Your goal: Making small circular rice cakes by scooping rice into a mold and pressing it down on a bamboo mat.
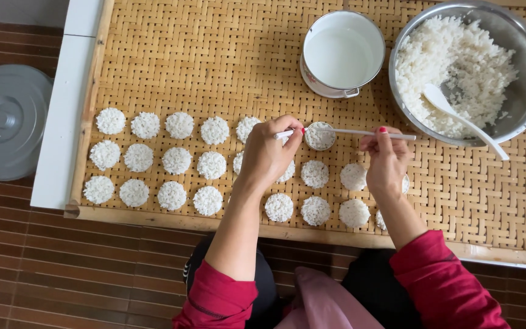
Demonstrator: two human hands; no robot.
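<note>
The left hand pinches a small round ring mould filled with white rice, which sits on the woven bamboo tray in the top row of flat round white rice cakes. The right hand grips a thin white stick lying across the mould. Behind them stand a white enamel pot of water and a big steel bowl of cooked rice with a white spoon. A grey round lid lies on the floor at the left.

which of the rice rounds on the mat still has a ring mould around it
The rice round in the top row between the left hand and right hand; it alone sits inside a small ring, the others lie bare on the woven mat.
</note>
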